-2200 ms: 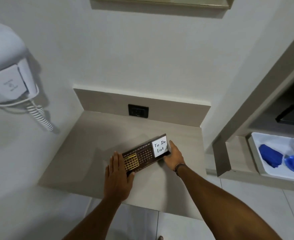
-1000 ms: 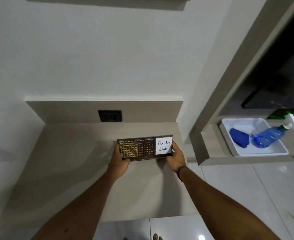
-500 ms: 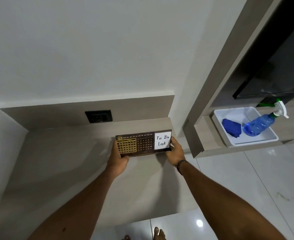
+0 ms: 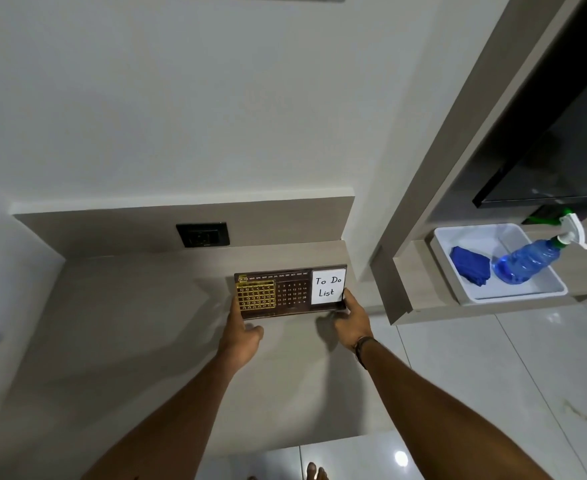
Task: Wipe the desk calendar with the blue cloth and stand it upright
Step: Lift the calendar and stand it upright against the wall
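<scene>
both hands (image 4: pixel 242 332) (image 4: pixel 351 318) grasp the desk calendar (image 4: pixel 290 294); white tray (image 4: pixel 513 296) holds blue cloth (image 4: pixel 470 265), spray bottle (image 4: pixel 527 259).

Desk (image 4: pixel 119 341) bare left of calendar (image 4: pixel 290 292); side wall (image 4: pixel 382 168) crowds its right.

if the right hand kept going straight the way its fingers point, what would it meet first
The right hand already touches the dark brown desk calendar at its lower right corner, so the calendar comes first. Beyond that, probably the beige back panel, though depth is unclear.
</scene>
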